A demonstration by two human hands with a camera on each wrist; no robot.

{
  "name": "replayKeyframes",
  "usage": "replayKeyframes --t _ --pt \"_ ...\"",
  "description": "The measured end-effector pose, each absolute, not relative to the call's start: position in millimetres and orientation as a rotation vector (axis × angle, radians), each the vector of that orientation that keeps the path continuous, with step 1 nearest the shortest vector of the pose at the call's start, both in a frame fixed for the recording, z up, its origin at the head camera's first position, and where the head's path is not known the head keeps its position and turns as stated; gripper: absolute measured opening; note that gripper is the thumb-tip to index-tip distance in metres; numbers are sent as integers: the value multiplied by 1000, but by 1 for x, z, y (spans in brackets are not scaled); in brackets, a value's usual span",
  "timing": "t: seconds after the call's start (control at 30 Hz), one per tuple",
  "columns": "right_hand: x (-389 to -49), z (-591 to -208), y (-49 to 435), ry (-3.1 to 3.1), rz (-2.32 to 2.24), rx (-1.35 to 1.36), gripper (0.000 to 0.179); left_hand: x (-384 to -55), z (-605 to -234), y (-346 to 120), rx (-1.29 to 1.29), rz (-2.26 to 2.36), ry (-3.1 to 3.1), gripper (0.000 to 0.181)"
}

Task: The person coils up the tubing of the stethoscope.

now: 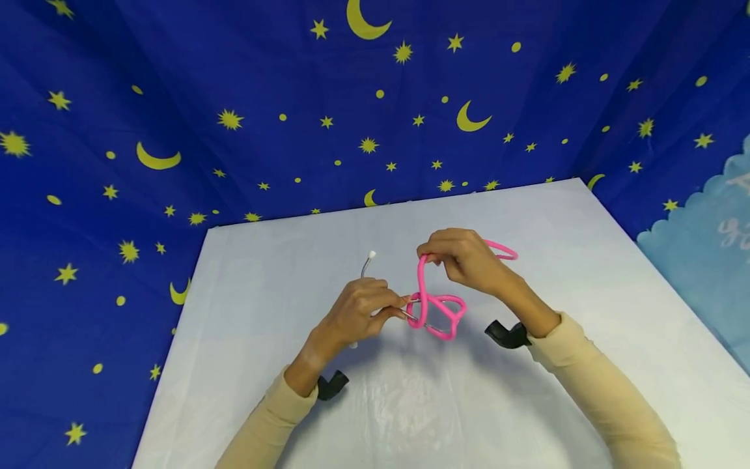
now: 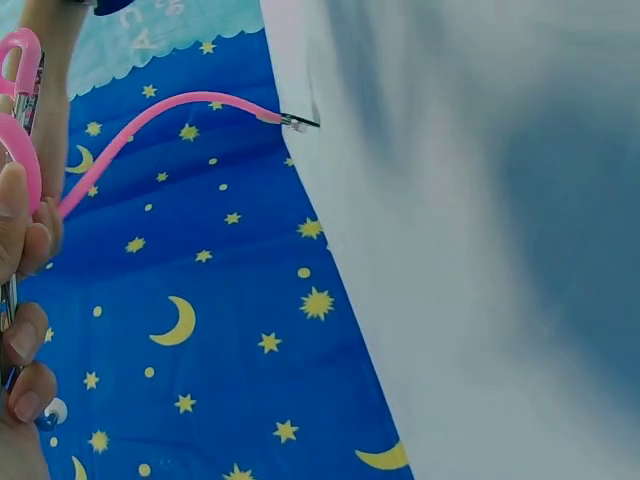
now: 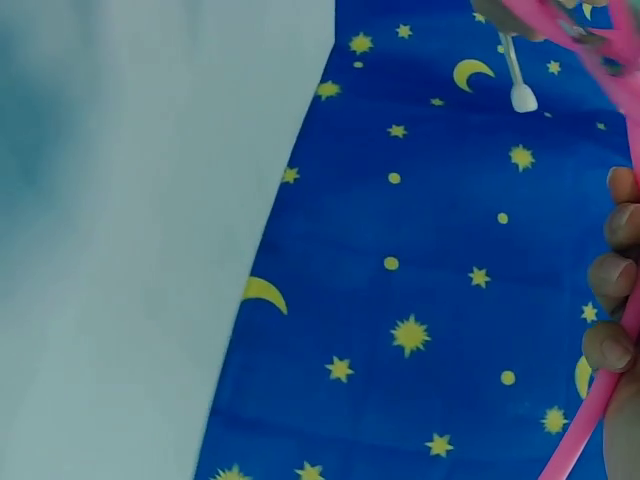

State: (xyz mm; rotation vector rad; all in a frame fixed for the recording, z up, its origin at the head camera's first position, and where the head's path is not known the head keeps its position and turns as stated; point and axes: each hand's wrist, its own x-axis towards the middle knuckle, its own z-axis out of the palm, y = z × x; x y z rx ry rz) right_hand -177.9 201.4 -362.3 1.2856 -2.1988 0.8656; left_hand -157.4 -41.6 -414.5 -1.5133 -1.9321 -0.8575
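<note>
A stethoscope with pink tubing [image 1: 454, 317] is held above the white table between both hands. My left hand [image 1: 354, 309] pinches its metal ear tubes, and one white eartip [image 1: 372, 255] sticks up beyond the knuckles. Pink tubing loops around the metal just right of those fingertips. Higher and to the right, my right hand [image 1: 463, 260] grips a length of the tubing, which rises from the loops. In the right wrist view its fingers curl round the pink tube [image 3: 592, 418]. The left wrist view shows the tube's far stretch [image 2: 190, 98] arching to a metal end [image 2: 294, 122].
The white table [image 1: 263, 260] spreads under both hands. Behind it hangs a blue cloth [image 1: 305, 78] with yellow moons and stars. A light blue scalloped panel [image 1: 703, 247] hangs at the right. Black wrist mounts [image 1: 507, 334] stick out under both sleeves.
</note>
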Motion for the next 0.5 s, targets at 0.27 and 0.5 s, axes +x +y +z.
replayKeyframes --t 0.27,0.5 --pt "-186 -384 194 -2198 1238 1242 24 -157 -413 -41 -1484 -969 -1843 22" --pt "-184 -404 184 -2209 1469 1183 24 -157 -412 -40 -1370 -1052 -1799 26"
